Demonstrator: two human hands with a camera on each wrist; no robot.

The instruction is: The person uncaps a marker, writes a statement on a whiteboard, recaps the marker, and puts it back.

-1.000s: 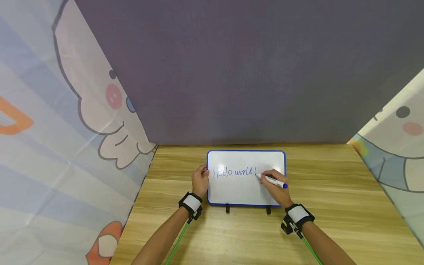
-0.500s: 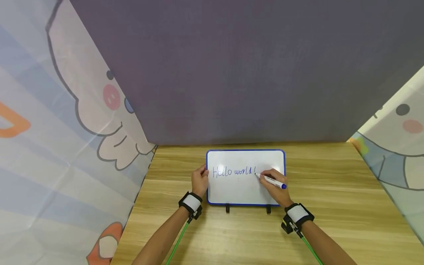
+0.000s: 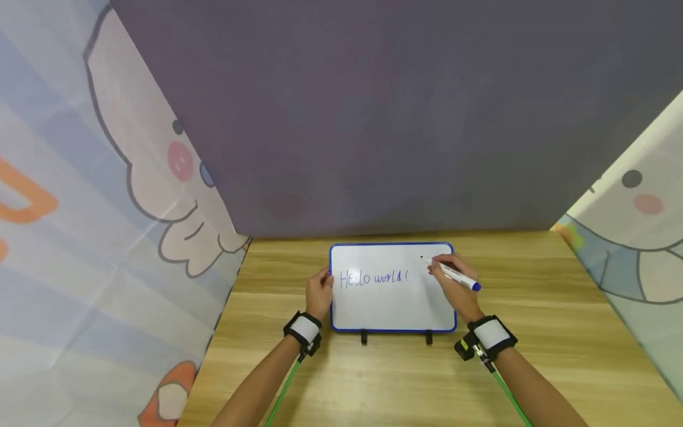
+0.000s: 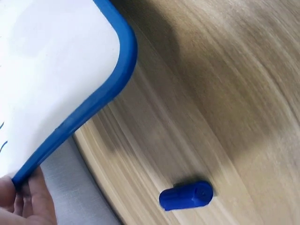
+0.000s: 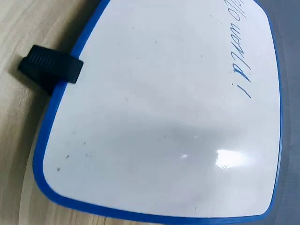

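A small whiteboard (image 3: 392,311) with a blue frame stands in black feet (image 3: 429,337), bearing "Hello world!" in blue writing. At its left edge my left hand (image 3: 319,293) pinches the frame between thumb and fingers, which the left wrist view also shows. My right hand (image 3: 459,290) grips a white marker (image 3: 450,273) with a blue end, its uncapped dark tip pointing at the board's upper right. Whether the tip touches the board I cannot tell. Neither the right hand nor the marker appears in the right wrist view.
A blue marker cap (image 4: 185,196) lies on the wooden table (image 3: 373,379) by the board's left side. Behind the table rises a grey panel (image 3: 363,118). Cartoon-printed sheets (image 3: 107,255) flank it on both sides. Green cables (image 3: 283,391) trail from the wrists.
My right hand has moved up and to the right with the marker, away from the exclamation mark where its tip was. The left hand keeps its hold on the frame.
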